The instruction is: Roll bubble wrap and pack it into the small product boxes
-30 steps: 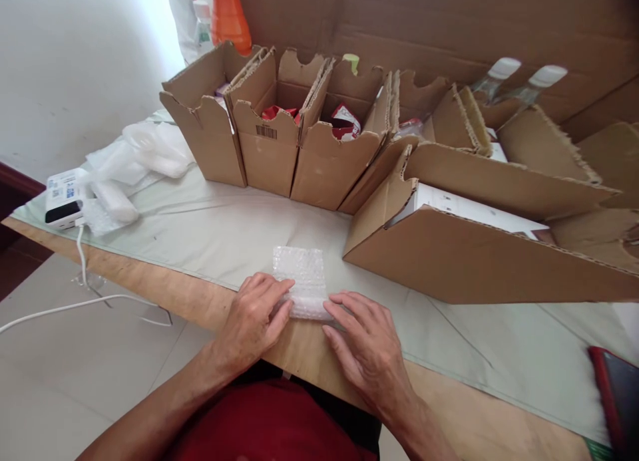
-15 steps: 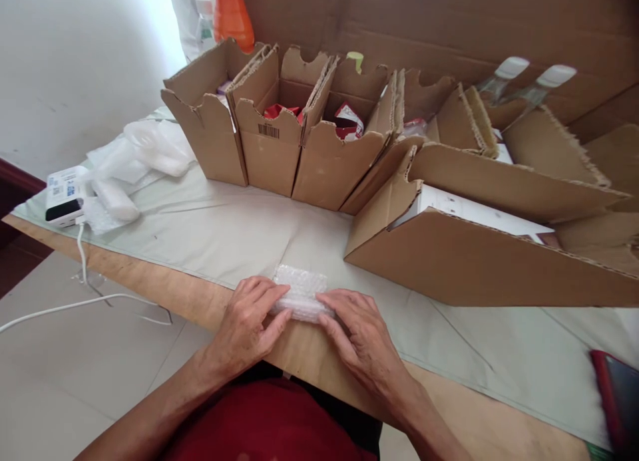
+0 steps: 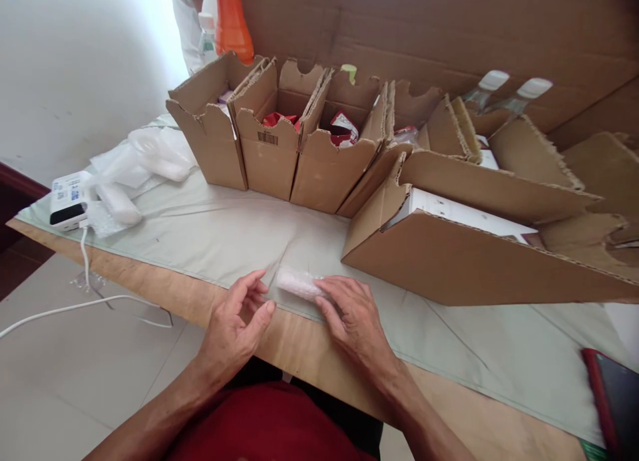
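A small roll of bubble wrap (image 3: 297, 283) lies on the pale green cloth (image 3: 224, 235) near the table's front edge. My right hand (image 3: 349, 318) rests on the roll's right end, its fingers curled over it and pressing it down. My left hand (image 3: 238, 321) has come off the roll and hovers just left of it, fingers loosely apart with nothing in them.
A row of open cardboard boxes (image 3: 279, 142) with red packets stands at the back; a long low box (image 3: 464, 248) lies to the right. Plastic bags (image 3: 144, 158) and a white device (image 3: 67, 198) with a cable sit far left. A red-edged dark object (image 3: 612, 398) lies at the right edge.
The flat bubble wrap sheet has been rolled away from me into a tight roll. My left hand has let go and drawn back; my right hand stays on the roll.
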### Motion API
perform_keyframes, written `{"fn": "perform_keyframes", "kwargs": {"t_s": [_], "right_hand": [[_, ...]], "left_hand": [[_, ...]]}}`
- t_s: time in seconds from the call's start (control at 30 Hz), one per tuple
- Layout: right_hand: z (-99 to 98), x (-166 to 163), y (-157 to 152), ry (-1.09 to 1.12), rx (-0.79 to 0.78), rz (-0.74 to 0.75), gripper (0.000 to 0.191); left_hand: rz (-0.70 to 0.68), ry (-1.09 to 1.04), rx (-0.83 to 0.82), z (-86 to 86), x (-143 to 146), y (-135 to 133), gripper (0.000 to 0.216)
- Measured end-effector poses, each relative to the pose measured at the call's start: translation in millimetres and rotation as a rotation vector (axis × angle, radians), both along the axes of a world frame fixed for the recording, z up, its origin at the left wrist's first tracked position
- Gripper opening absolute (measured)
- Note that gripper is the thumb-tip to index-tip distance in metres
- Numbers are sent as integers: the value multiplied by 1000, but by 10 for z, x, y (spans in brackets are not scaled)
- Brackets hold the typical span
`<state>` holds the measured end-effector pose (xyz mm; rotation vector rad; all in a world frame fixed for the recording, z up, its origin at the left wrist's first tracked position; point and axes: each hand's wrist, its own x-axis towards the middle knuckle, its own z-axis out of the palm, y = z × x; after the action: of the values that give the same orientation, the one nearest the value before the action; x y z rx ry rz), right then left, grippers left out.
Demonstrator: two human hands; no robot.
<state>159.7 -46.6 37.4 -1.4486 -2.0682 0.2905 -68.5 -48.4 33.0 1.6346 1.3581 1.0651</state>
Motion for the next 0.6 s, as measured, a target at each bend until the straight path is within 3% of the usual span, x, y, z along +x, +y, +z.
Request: {"fn": "perform_keyframes", "kwargs": {"t_s": [0.1, 0.2, 0.37, 0.53, 0.6], "right_hand": [[42, -15, -110, 100, -62, -33, 21], [107, -79, -256, 178, -118, 11, 20], [161, -52, -450, 326, -215, 26, 19], [167, 88, -570, 710, -523, 36, 56], [179, 111, -590, 846, -610, 65, 56]], "left_hand": [[-80, -285, -269, -49, 29, -98, 60], [-179, -442, -361, -72, 111, -102, 78], [-214, -417, -385, 7, 139, -81, 69], [-301, -372, -346, 54, 154, -106, 63], [-279, -393, -354, 83, 229, -126, 63]]}}
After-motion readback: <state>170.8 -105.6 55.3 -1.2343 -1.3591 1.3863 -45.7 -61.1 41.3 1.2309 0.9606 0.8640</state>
